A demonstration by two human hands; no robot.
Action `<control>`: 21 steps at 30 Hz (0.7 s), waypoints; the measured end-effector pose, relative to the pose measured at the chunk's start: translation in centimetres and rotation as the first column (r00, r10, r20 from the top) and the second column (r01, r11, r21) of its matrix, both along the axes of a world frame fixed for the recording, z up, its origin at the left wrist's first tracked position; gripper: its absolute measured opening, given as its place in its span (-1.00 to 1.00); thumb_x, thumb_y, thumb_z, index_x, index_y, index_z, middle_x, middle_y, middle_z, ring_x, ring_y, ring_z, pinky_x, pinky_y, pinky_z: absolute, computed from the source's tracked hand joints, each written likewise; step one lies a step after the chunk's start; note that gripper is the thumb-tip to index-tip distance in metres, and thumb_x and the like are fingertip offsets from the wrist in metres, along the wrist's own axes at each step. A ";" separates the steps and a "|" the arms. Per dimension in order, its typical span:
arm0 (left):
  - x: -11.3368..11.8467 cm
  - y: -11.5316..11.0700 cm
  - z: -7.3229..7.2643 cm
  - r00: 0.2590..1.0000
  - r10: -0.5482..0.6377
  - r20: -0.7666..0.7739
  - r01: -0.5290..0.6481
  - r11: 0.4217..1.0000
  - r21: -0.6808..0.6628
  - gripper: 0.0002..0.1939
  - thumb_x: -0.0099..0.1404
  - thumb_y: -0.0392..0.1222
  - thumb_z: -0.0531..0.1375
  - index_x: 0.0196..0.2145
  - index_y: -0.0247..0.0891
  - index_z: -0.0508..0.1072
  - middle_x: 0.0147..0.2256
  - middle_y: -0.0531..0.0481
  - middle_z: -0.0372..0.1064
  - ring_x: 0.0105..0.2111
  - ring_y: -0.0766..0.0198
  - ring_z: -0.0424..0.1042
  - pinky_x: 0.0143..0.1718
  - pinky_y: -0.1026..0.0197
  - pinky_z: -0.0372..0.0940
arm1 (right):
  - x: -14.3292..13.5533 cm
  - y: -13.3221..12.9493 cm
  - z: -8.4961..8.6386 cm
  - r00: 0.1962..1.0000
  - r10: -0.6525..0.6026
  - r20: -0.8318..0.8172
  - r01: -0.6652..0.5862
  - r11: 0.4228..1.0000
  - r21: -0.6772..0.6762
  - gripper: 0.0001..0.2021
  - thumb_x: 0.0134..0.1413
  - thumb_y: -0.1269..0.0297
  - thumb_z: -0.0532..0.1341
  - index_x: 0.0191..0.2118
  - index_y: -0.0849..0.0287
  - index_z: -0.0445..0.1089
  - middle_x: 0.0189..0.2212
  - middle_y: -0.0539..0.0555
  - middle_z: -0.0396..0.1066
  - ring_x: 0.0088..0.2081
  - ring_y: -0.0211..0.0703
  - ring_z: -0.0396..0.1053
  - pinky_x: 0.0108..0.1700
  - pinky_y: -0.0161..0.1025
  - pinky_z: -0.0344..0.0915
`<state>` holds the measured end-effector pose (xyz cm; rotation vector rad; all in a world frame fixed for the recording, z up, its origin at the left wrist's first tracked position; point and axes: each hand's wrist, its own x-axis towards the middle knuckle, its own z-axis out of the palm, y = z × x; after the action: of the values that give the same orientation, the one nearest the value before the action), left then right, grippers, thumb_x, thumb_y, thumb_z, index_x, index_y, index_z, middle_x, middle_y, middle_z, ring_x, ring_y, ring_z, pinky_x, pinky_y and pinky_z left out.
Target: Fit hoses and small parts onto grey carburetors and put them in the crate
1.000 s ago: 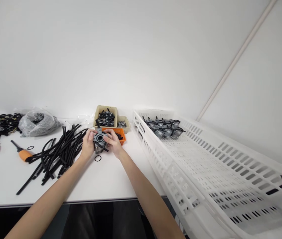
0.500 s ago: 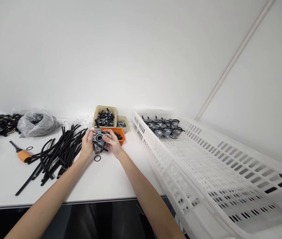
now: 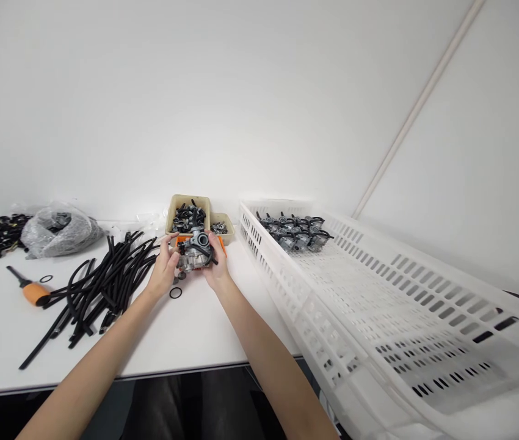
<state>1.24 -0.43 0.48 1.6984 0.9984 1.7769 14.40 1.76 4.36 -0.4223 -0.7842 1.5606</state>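
My right hand (image 3: 217, 260) grips a metal carburetor (image 3: 199, 250) by its right side, above the table. It is upright, its round bore facing me, with a short black hose on the right. Beside its left side, my left hand (image 3: 164, 269) has thumb and fingers apart; whether a fingertip touches the carburetor I cannot tell. Below lie a black O-ring (image 3: 170, 294) and small round dark parts (image 3: 181, 276). Behind the carburetor is an orange basket (image 3: 223, 249), mostly hidden.
Black hoses (image 3: 113, 281) lie left, with an orange-handled screwdriver (image 3: 36, 294) and a bubble-wrap bag (image 3: 60, 229). Behind stand a beige bin (image 3: 170, 211) of parts and a smaller bin (image 3: 229, 226). Right, a white crate (image 3: 278, 275) holds several carburetors (image 3: 298, 235) at its far end.
The carburetor has turned and shifted slightly right in my right hand. My left fingers have spread away from it. The whole view has shifted a little.
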 end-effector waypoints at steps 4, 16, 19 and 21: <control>0.2 -0.4 0.2 0.985 0.007 -0.172 -0.007 1.000 0.000 -0.27 0.18 0.07 0.20 0.20 -0.20 0.01 -0.05 -0.21 0.38 -0.06 0.05 0.44 -0.08 0.03 0.32 | 0.5 0.4 0.0 0.995 0.087 -0.040 -0.089 0.995 -0.048 -0.64 0.03 -0.01 0.18 -0.19 0.16 0.42 -0.26 0.09 0.52 -0.22 -0.03 0.46 -0.16 -0.08 0.40; 0.3 -0.8 0.3 0.967 0.113 -0.230 -0.105 0.993 0.050 -0.44 0.09 -0.01 0.30 -0.02 -0.16 0.17 -0.02 -0.21 0.41 -0.06 0.02 0.47 -0.08 -0.03 0.36 | 0.8 0.4 -0.1 0.968 0.199 -0.150 -0.213 0.973 -0.083 -0.56 0.06 -0.07 0.08 -0.22 0.20 0.46 -0.27 0.13 0.53 -0.22 -0.01 0.47 -0.13 -0.05 0.39; 0.3 -0.9 0.4 0.959 0.129 -0.251 -0.114 0.991 0.072 -0.55 0.15 -0.01 0.25 -0.07 -0.16 0.21 -0.06 -0.16 0.44 -0.11 0.08 0.50 -0.08 -0.01 0.36 | 1.0 0.4 -0.1 0.971 0.190 -0.146 -0.200 0.978 -0.059 -0.52 0.05 -0.11 0.06 -0.19 0.20 0.45 -0.23 0.15 0.53 -0.16 0.03 0.46 -0.07 0.00 0.37; 0.3 -1.0 0.5 0.949 0.153 -0.274 -0.134 0.987 0.087 -0.62 0.20 -0.01 0.22 -0.09 -0.16 0.26 -0.07 -0.14 0.45 -0.13 0.11 0.50 -0.08 0.02 0.36 | 1.1 0.3 0.0 0.972 0.200 -0.125 -0.205 0.978 -0.028 -0.49 0.04 -0.14 0.04 -0.18 0.19 0.45 -0.22 0.15 0.52 -0.13 0.05 0.45 -0.05 0.03 0.36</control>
<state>1.50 -1.39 0.99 2.0069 1.2216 1.7061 15.47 2.10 4.35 -0.2796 -0.7193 1.7774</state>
